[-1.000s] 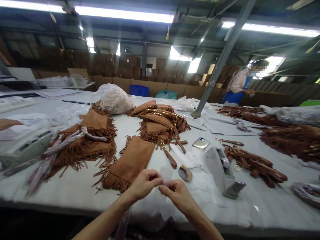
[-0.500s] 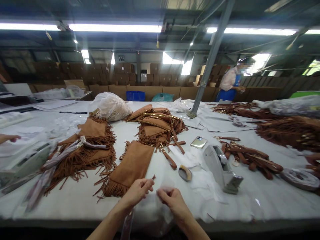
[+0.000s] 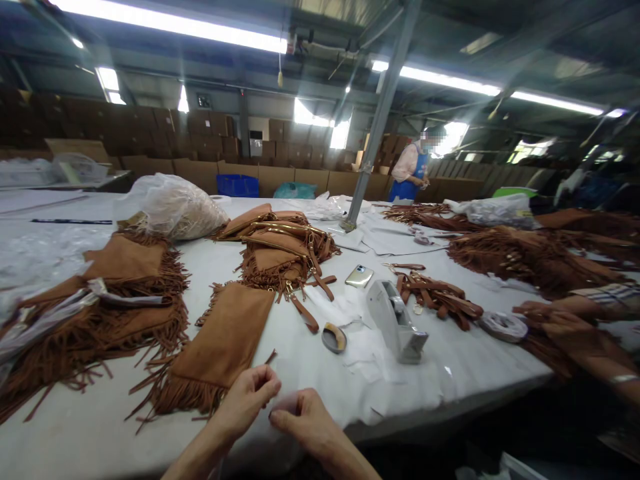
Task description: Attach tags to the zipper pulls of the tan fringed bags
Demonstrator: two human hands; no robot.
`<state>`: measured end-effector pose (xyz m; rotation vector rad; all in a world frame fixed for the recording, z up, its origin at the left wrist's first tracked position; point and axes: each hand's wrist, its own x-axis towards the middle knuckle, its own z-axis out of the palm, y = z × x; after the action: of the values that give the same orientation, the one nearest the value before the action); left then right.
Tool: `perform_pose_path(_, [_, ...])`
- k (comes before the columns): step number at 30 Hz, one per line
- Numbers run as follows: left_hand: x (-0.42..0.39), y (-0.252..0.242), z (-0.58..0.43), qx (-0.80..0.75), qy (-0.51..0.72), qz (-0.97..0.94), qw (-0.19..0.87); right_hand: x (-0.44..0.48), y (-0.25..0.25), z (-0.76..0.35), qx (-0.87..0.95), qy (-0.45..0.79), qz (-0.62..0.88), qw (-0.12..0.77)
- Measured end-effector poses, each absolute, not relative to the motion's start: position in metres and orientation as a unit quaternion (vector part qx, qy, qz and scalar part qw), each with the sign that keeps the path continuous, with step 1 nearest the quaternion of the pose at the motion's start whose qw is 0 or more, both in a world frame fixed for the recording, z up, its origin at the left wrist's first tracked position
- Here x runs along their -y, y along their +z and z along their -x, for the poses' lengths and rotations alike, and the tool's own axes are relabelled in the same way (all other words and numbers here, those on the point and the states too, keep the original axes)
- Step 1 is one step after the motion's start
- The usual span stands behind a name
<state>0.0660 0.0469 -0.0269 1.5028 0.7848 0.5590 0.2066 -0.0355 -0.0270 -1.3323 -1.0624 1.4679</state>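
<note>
My left hand point(image 3: 247, 393) is closed in a pinch at the near edge of the table. Close beside it, my right hand point(image 3: 305, 420) pinches with thumb and index finger. Between the fingertips shows thin clear plastic film point(image 3: 286, 402), faint against the white cover; its full extent is hard to make out. Just beyond my left hand lies a brown fringed suede bag point(image 3: 223, 340), flat, with tassels spread to its left. A thin brown strip point(image 3: 271, 357) sticks out near my left fingertips. A tape roll point(image 3: 334, 338) rests beyond my hands, left of a grey tape dispenser point(image 3: 395, 323).
More fringed bags lie in a pile point(image 3: 280, 247) and at left point(image 3: 130, 260), near a stuffed plastic bag point(image 3: 173, 203). A phone point(image 3: 359, 275), brown straps point(image 3: 440, 297) and a metal post point(image 3: 377, 120) stand beyond. A co-worker's hands point(image 3: 570, 327) are at right; another person point(image 3: 410, 170) stands behind.
The view has turned right, so the table contents shift left and a co-worker's arms appear at right. My hands remain close together, both pinched.
</note>
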Motion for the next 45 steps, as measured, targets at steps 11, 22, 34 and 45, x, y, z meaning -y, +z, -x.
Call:
perform_pose_path(11, [-0.067, -0.014, -0.035, -0.418, 0.215, -0.85, 0.237, 0.026, -0.044, -0.211, 0.245, 0.582, 0.557, 0.54])
perform_pose_path(22, [-0.069, -0.042, -0.062, -0.401, 0.108, -0.908, 0.052, 0.011, -0.039, -0.225, 0.025, 0.59, 0.49, 0.641])
perform_pose_path(34, [-0.059, -0.056, -0.046, -0.356, 0.273, -0.859, 0.247, -0.007, -0.042, -0.22, -0.079, 0.612, 0.426, 0.662])
perform_pose_path(45, [-0.06, -0.061, -0.046, -0.342, 0.289, -0.853, 0.269, -0.013, -0.044, -0.214, -0.045, 0.6, 0.429, 0.674])
